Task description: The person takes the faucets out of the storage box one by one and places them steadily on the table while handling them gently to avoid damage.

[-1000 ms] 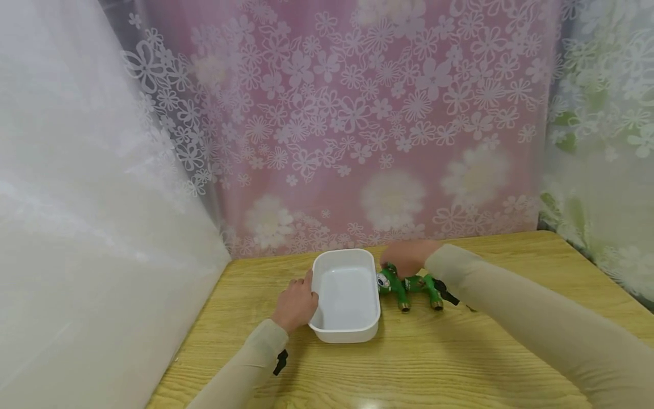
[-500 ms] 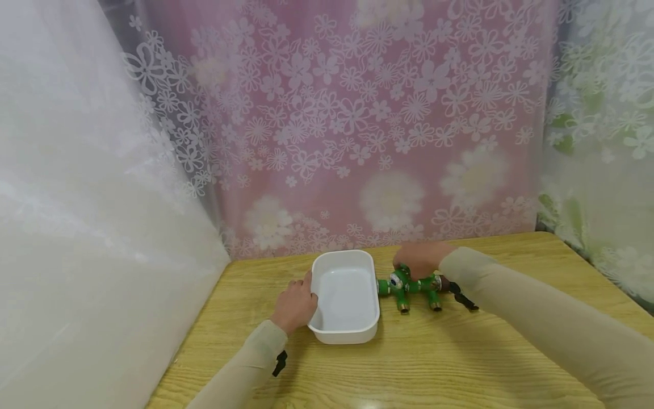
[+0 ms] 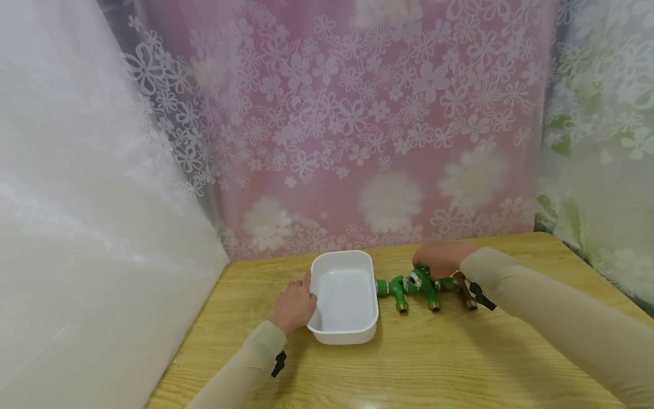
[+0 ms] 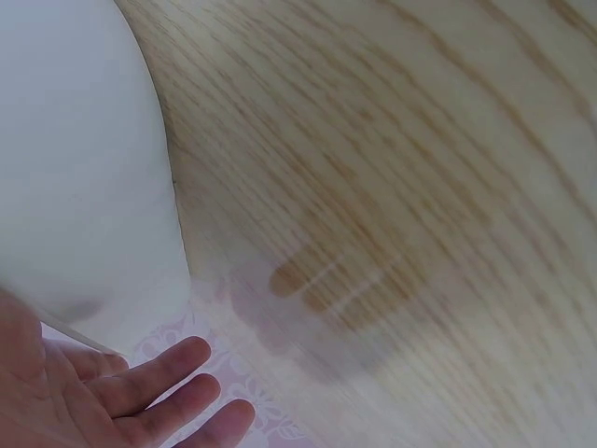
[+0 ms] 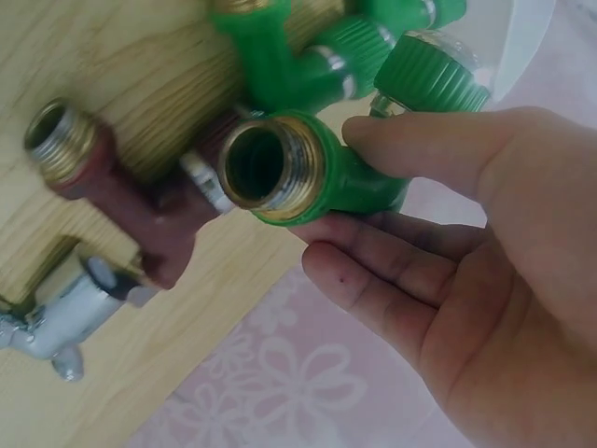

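Note:
In the head view, my left hand holds the left wall of a white rectangular basin, its thumb over the rim. The left wrist view shows its other fingers spread outside the basin wall. My right hand pinches a green tap between thumb and fingers. This tap has a ribbed knob and a brass threaded outlet facing the right wrist camera. Another green tap lies beside the basin. Close to the held one is a brown tap with a brass thread.
A chrome fitting lies past the brown tap on the wood-grain table. Behind the table hangs a pink flowered curtain. A white sheet closes off the left, and a pale leafy curtain the right.
My right hand has moved rightward along the row of taps, and the knob under it lies farther right. More of the brown tap shows. The left hand and the basin have stayed put.

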Available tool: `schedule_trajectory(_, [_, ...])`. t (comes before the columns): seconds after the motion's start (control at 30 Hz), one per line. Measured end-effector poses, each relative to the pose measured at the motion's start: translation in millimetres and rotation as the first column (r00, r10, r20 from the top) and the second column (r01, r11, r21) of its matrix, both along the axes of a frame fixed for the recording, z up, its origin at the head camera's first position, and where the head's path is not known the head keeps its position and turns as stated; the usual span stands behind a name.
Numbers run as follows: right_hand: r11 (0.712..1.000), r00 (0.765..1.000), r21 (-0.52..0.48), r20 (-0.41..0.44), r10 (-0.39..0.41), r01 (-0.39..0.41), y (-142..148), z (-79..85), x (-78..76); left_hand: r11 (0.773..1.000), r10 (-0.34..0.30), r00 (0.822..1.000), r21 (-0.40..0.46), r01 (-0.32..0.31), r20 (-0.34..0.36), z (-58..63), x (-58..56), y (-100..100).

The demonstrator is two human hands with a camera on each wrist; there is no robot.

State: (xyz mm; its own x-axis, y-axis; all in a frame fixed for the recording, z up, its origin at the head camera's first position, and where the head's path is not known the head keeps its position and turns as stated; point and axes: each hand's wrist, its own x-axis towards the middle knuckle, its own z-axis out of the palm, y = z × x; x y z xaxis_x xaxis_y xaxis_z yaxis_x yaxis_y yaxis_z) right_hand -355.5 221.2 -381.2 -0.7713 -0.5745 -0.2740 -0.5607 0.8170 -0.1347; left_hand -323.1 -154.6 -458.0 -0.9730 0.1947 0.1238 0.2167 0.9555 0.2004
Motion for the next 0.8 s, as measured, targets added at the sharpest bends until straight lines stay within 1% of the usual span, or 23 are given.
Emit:
schedule_trajectory(0.13, [1.000,1.000,-0.011,0.008,-0.014,0.014,12,-2.7,-1.1,1.000,0.000,1.000,0.000,0.000,0.007,0.7,0.4,0])
schedule_trajectory(0.27, [1.000,1.000,-0.017,-0.006,-0.022,0.022,23,-3.5,-0.9,1.000,0.003,1.000,0.008,-0.003,0.015,2.2,1.2,0])
schedule_trajectory(0.43, [1.000,0.999,0.004,-0.038,-0.004,0.004,37,-4.0,-1.3,1.000,0.008,1.000,0.009,-0.008,0.013,3.2,1.1,1])
schedule_trajectory(0.63, [1.000,0.998,0.015,-0.057,0.001,0.000,53,-3.7,3.1,1.000,0.006,1.000,0.003,-0.006,0.012,3.4,0.7,1])
schedule_trajectory(0.8, [1.000,0.998,-0.002,-0.060,-0.009,0.009,65,-5.0,6.7,1.000,0.004,1.000,0.013,-0.004,0.017,3.5,1.6,0])
